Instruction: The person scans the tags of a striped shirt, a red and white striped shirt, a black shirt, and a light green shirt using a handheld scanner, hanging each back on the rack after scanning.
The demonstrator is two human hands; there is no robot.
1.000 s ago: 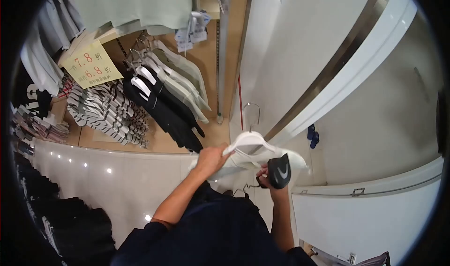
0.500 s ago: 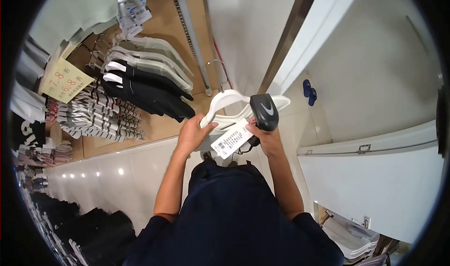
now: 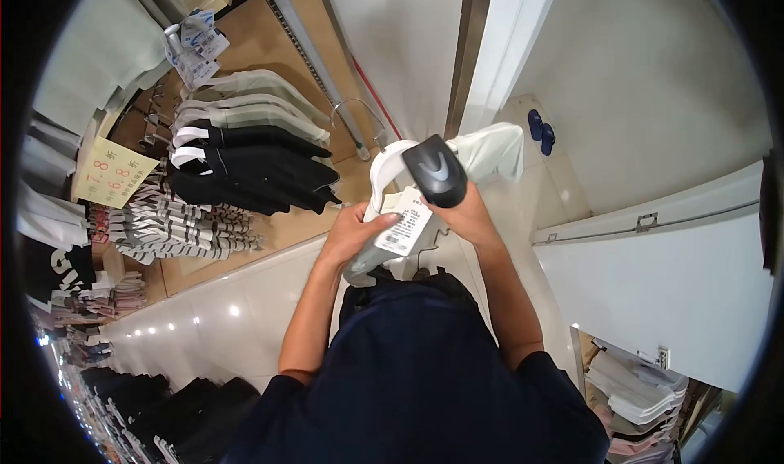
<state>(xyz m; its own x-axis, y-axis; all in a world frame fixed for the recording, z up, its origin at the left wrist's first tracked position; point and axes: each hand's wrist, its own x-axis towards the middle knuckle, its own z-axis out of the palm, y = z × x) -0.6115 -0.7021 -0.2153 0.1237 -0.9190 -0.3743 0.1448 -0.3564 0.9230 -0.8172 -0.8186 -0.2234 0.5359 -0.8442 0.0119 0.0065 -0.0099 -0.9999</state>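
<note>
My left hand (image 3: pixel 349 237) grips a pale garment (image 3: pixel 495 149) on a white hanger (image 3: pixel 381 178), its thumb pressed on the left edge of a white price tag (image 3: pixel 404 223). Printed lines and a barcode show on the tag. In my right hand (image 3: pixel 469 219) is a black barcode scanner (image 3: pixel 437 171), its head just above the tag. The scanner covers part of the hanger and the garment's neck. Most of my left fingers are hidden behind the cloth.
Black and pale clothes (image 3: pixel 253 166) hang on a rack at left, beside a yellow discount sign (image 3: pixel 114 174) and striped garments (image 3: pixel 192 227). On the right are a white door panel (image 3: pixel 653 276), blue slippers (image 3: pixel 541 131) and stacked clothes (image 3: pixel 637 390). Dark clothes (image 3: pixel 171 411) lie lower left.
My right thumb has come off the tag, and the scanner has tilted and shifted left over it. My left thumb now presses the tag. The garment's far shoulder hangs more spread out.
</note>
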